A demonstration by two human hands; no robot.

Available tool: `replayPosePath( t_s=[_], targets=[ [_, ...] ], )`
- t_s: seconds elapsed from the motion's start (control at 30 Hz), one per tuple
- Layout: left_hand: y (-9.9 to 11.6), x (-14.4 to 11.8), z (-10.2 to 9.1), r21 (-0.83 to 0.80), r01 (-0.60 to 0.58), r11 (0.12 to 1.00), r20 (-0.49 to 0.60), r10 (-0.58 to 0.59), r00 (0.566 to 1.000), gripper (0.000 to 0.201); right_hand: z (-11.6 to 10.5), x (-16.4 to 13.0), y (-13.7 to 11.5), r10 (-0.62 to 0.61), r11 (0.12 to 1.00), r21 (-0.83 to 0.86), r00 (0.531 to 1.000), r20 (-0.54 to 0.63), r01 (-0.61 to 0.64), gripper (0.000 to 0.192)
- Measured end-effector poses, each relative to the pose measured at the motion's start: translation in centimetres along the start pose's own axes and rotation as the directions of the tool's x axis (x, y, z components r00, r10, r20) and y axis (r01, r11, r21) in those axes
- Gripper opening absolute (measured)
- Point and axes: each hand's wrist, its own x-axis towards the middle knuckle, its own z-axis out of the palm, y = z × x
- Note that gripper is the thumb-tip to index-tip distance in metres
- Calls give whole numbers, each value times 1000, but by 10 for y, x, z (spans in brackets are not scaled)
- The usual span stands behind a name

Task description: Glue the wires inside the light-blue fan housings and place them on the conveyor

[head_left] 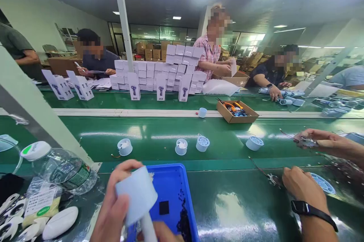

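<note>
Held up in my left hand (113,200) is a pale blue round fan housing (136,194), its smooth side toward me and fingers wrapped around it. A white rod-like piece (148,228) runs down from the housing's lower edge. My right hand (167,232) shows only in part at the bottom edge, its fingers closed at that piece. Behind both hands lies a blue tray (182,168) with a black square (164,208), small black bits (184,217) and some pale bits.
Similar blue housings (125,147) stand along the green conveyor (159,126). A water bottle (65,170) and white parts (61,223) lie at left. A co-worker's hands (304,185) handle wired parts at right. Opposite are white boxes (159,71), a tool carton (241,117) and other people.
</note>
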Motion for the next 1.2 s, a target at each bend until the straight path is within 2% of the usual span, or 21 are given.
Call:
replayPosePath(
  t_s=[0.03,0.07,0.1,0.13,0.2,0.27,0.33,0.4,0.47,0.6,0.67,0.77,0.83,0.9,0.97,1.07,1.13,1.2],
  targets=[
    [-1,15,6,151,-95,984,79,84,993,34,13,-2,2,14,1000,-9,1000,22,-14,28],
    [-2,32,12,326,-208,922,169,159,973,29,23,-3,6,36,999,-22,998,44,-35,32],
    [-3,52,18,526,-326,785,258,218,941,27,30,-4,10,67,997,-38,996,59,-65,35],
    [-5,73,24,612,-375,696,292,241,926,33,35,-5,15,111,993,-53,992,60,-108,39],
    [-9,112,37,684,-429,590,360,238,902,40,35,-7,27,201,977,-74,979,18,-199,43],
    [-16,143,53,727,-486,485,449,200,871,24,27,-10,41,257,962,-75,964,-61,-261,47],
    [-26,160,72,753,-521,402,505,156,849,24,15,-13,52,275,955,-75,953,-129,-286,50],
    [-39,167,93,764,-556,328,556,104,825,30,6,-13,57,276,951,-91,945,-173,-295,45],
    [-53,167,112,757,-599,262,609,51,791,36,1,-12,55,252,955,-117,954,-164,-272,36],
    [-74,163,131,732,-652,197,664,3,747,34,8,-2,40,138,982,-128,990,-33,-141,25],
    [-75,161,130,730,-651,209,661,27,750,32,15,3,34,107,991,-77,994,13,-106,24],
    [-61,156,124,723,-630,284,625,121,771,31,24,8,32,217,976,6,969,122,-219,28],
    [-43,147,117,704,-607,369,577,201,792,27,30,12,34,319,948,-75,919,233,-310,30],
    [-19,132,104,666,-579,472,511,277,814,19,35,19,36,377,922,-218,873,309,-321,26],
    [5,112,86,604,-551,576,443,333,833,13,41,30,39,394,901,-325,856,335,-288,19],
    [36,78,46,497,-507,704,378,350,857,14,50,47,42,396,879,-402,863,315,-257,16],
    [47,57,17,429,-464,775,340,338,878,15,55,56,44,393,864,-442,873,291,-242,17],
    [49,39,-11,313,-364,877,262,289,921,14,59,60,45,383,857,-461,884,268,-232,18]
  ],
)
